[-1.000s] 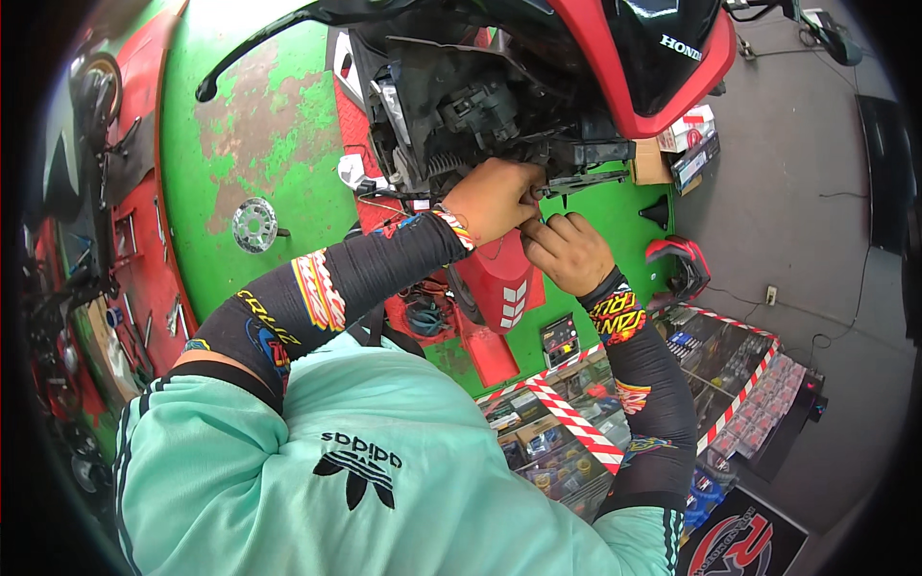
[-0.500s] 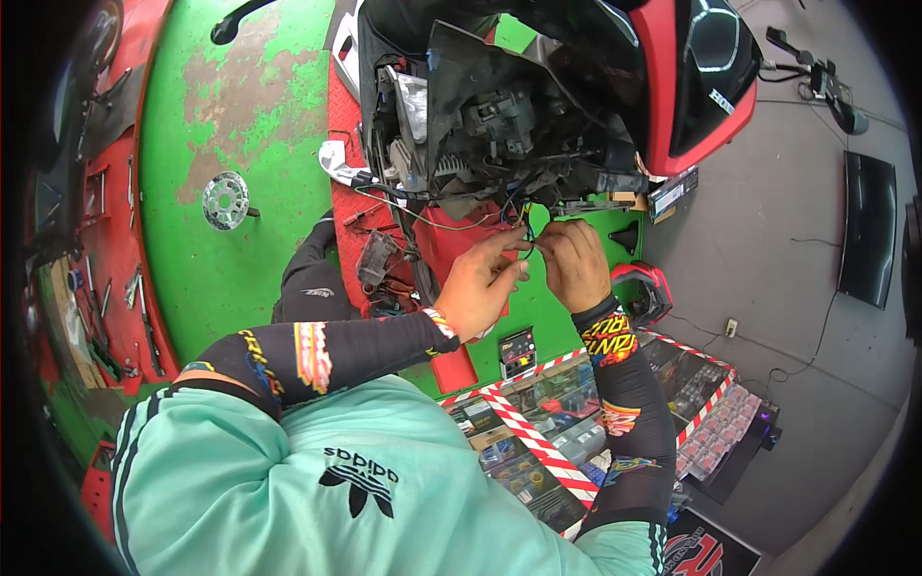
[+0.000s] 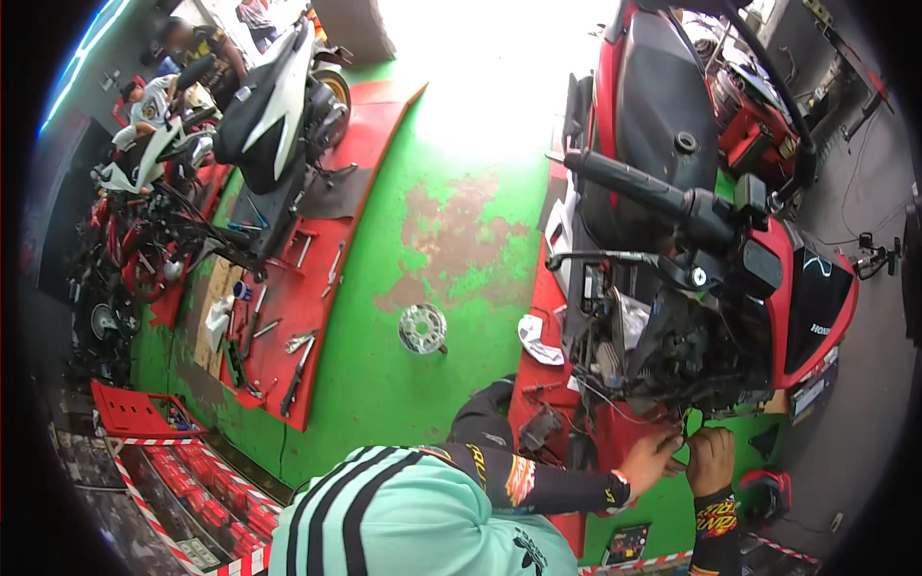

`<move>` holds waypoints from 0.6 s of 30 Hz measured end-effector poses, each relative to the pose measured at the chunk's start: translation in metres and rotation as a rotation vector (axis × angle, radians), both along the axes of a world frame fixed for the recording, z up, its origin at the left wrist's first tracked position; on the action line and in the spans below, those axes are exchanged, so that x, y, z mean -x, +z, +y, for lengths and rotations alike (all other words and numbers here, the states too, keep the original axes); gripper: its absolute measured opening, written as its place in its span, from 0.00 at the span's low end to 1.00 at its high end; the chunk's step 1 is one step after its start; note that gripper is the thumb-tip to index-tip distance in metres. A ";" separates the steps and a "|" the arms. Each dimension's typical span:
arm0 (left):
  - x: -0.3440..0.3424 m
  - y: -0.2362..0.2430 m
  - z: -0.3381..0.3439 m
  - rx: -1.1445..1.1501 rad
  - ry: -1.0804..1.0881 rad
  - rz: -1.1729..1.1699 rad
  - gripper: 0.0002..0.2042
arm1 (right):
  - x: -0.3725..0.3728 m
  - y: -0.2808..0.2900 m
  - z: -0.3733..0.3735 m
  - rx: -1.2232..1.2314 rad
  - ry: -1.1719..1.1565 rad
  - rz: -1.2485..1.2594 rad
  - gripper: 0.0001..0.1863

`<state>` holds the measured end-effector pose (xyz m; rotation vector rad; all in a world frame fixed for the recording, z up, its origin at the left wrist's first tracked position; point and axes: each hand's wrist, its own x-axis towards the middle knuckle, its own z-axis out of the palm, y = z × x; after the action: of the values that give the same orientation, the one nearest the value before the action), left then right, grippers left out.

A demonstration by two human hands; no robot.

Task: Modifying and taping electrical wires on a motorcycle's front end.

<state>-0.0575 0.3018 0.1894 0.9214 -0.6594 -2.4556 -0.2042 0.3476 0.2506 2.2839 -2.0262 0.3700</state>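
Observation:
At the lower right, both my hands are together below the opened front of a red and black scooter (image 3: 663,355). My left hand (image 3: 649,465) is closed, with thumb and fingers pinching a thin dark wire (image 3: 684,444). Close beside it on the right, my right hand (image 3: 712,457) is closed on the same wire, its back toward the view. The wire hangs from under the scooter's exposed front; its end is hidden by my fingers. A pale cable (image 3: 615,407) loops down left of the hands. Dark parts with loose wires (image 3: 541,429) lie on the red platform nearby.
A perforated metal disc (image 3: 423,329) lies on the green floor (image 3: 384,384). Wrenches and other tools lie on another red platform (image 3: 312,317), where a white and black scooter (image 3: 274,106) stands. A person (image 3: 206,58) is far back left. A display case (image 3: 192,490) edges the lower left.
My view has swung left and up, so the hands and scooter now sit farther right and lower. Both hands stay together at the wire.

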 end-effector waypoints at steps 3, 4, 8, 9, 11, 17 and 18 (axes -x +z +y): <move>0.002 -0.005 0.010 -0.037 0.036 0.057 0.19 | 0.000 0.001 0.002 0.014 0.006 0.005 0.11; 0.002 -0.008 0.010 -0.037 0.018 0.068 0.19 | -0.001 0.001 0.002 -0.033 -0.029 0.023 0.10; 0.004 -0.016 -0.001 0.057 -0.040 0.015 0.15 | -0.009 0.007 -0.004 0.002 0.018 0.015 0.11; 0.003 -0.018 -0.005 0.034 -0.053 -0.012 0.15 | -0.011 0.009 -0.005 -0.005 0.012 0.013 0.11; -0.001 -0.020 -0.010 0.203 -0.063 0.043 0.13 | -0.010 0.014 -0.007 -0.007 -0.010 0.038 0.10; -0.005 -0.036 -0.026 0.313 -0.133 0.106 0.07 | -0.005 0.013 0.001 -0.145 -0.117 -0.065 0.15; -0.004 -0.038 -0.026 0.325 -0.125 0.092 0.06 | -0.004 0.012 0.005 -0.169 -0.154 -0.091 0.13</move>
<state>-0.0539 0.2762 0.1518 0.6539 -1.0722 -2.3815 -0.1998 0.3523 0.2622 2.2193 -2.3441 0.3081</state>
